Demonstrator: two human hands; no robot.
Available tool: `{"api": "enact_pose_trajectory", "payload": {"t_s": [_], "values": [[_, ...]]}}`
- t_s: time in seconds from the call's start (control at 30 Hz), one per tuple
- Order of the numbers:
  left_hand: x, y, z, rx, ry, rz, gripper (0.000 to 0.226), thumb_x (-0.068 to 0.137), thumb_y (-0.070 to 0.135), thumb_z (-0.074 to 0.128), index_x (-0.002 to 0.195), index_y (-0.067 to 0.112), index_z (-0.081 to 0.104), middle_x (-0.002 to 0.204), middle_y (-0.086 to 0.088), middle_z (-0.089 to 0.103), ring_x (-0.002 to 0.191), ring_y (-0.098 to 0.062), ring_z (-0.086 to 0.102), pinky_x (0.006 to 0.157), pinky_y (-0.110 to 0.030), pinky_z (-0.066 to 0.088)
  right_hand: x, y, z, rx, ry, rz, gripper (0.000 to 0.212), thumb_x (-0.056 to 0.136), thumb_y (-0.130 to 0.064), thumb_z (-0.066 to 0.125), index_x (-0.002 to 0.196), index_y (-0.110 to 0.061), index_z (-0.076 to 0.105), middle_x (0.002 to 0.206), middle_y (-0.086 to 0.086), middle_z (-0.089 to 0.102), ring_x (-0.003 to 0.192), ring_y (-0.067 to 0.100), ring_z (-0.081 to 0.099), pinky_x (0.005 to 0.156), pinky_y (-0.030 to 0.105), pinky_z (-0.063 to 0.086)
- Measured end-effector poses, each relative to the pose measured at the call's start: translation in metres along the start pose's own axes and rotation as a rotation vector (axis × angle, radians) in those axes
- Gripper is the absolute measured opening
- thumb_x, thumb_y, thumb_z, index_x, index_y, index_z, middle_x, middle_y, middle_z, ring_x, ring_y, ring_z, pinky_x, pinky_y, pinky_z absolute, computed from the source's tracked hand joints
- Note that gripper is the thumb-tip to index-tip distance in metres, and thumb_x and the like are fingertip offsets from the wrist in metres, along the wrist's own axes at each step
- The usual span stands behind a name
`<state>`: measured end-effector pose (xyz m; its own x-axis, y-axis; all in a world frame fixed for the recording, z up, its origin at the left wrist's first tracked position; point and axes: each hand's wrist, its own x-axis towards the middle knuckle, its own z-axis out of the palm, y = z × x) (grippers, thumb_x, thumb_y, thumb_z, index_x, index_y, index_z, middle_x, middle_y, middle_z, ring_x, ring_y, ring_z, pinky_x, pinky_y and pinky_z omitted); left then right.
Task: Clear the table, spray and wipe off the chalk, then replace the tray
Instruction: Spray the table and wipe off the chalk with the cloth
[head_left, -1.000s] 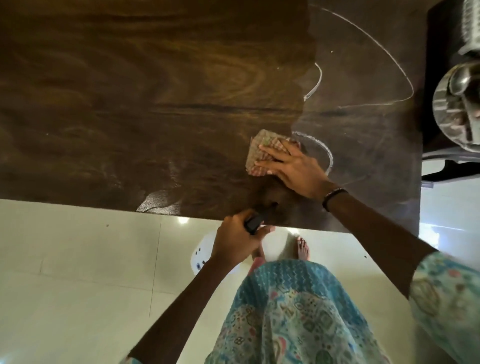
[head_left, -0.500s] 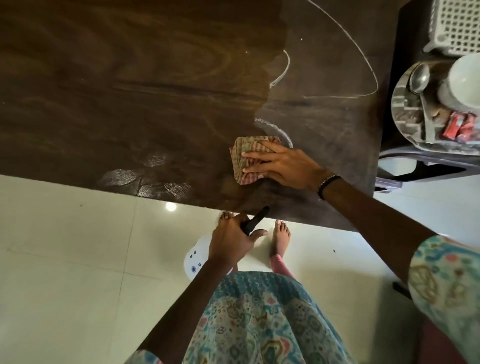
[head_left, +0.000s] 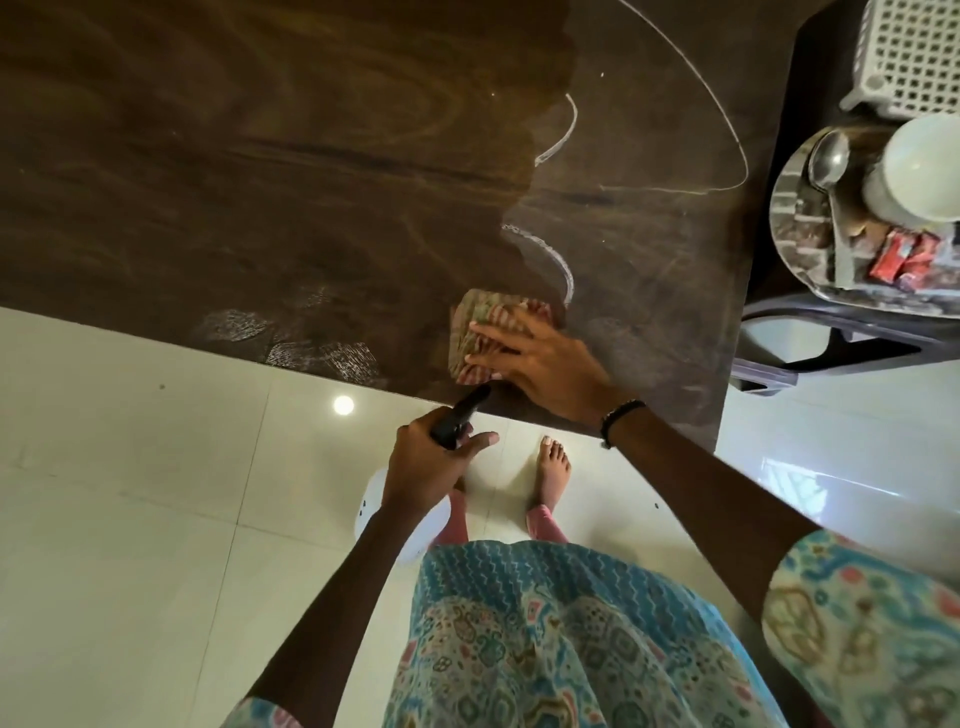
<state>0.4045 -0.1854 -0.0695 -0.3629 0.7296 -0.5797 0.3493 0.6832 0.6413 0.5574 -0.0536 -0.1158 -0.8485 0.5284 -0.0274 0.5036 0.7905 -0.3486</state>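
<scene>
Flat right hand (head_left: 540, 358) on cloth (head_left: 480, 332), left hand (head_left: 426, 467) holding spray bottle (head_left: 457, 423)

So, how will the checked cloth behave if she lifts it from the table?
The checked cloth is probably floppy: it lies folded and rumpled under the right hand. It looks thin, so likely light. It may be damp, since the table beside it shows wet streaks.

Right hand (head_left: 540, 358) presses cloth (head_left: 475, 317) flat on table (head_left: 260, 156); left hand (head_left: 426, 467) grips spray bottle (head_left: 460, 421).
</scene>
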Motion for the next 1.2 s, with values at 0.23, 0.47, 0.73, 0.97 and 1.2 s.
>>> {"api": "enact_pose_trajectory", "payload": {"t_s": [0.23, 0.47, 0.73, 0.97, 1.2], "values": [[-0.004, 0.007, -0.004, -0.001, -0.032, 0.098, 0.043, 0.067, 0.033, 0.081, 0.105, 0.017, 0.072, 0.066, 0.003, 0.066, 0.052, -0.011, 0.049, 0.059, -0.022, 0.042, -0.070, -0.008, 0.025, -0.119, -0.071, -0.177, 0.047, 0.092, -0.014, 0.045, 0.134, -0.036, 0.047, 0.147, -0.003, 0.043, 0.141, 0.030, 0.030, 0.102, 0.045, 0.044], [0.000, 0.012, -0.001, -0.062, -0.043, 0.023, 0.033, 0.065, 0.034, 0.083, 0.087, 0.011, 0.071, 0.072, 0.001, 0.070, 0.068, -0.018, 0.064, 0.080, -0.040, 0.054, -0.058, 0.017, -0.006, -0.073, 0.073, 0.194, 0.040, 0.093, -0.027, 0.038, 0.127, -0.032, 0.058, 0.141, 0.001, 0.051, 0.126, 0.037, 0.048, 0.077, 0.044, 0.057], [0.001, 0.030, 0.008, 0.008, -0.037, 0.122, 0.041, 0.063, 0.036, 0.084, 0.096, 0.015, 0.071, 0.080, -0.005, 0.073, 0.073, -0.030, 0.064, 0.072, -0.030, 0.050, -0.093, -0.001, 0.023, -0.101, -0.059, -0.026, 0.044, 0.095, -0.019, 0.041, 0.133, -0.040, 0.049, 0.152, -0.009, 0.034, 0.142, 0.029, 0.028, 0.092, 0.041, 0.053], [0.003, 0.048, 0.024, -0.028, -0.055, 0.033, 0.036, 0.065, 0.033, 0.084, 0.087, 0.009, 0.069, 0.085, -0.005, 0.073, 0.083, -0.021, 0.068, 0.084, -0.035, 0.054, -0.120, 0.046, -0.016, -0.069, 0.039, 0.232, 0.039, 0.096, -0.028, 0.037, 0.132, -0.031, 0.053, 0.145, 0.001, 0.045, 0.132, 0.037, 0.041, 0.093, 0.049, 0.051], [0.003, 0.065, 0.040, 0.015, -0.092, 0.073, 0.042, 0.064, 0.038, 0.083, 0.094, 0.010, 0.069, 0.089, -0.004, 0.074, 0.086, -0.022, 0.068, 0.081, -0.030, 0.053, -0.104, 0.020, 0.008, -0.060, 0.036, 0.168, 0.042, 0.088, -0.023, 0.060, 0.128, -0.036, 0.055, 0.145, -0.003, 0.046, 0.134, 0.036, 0.039, 0.084, 0.042, 0.056]]}}
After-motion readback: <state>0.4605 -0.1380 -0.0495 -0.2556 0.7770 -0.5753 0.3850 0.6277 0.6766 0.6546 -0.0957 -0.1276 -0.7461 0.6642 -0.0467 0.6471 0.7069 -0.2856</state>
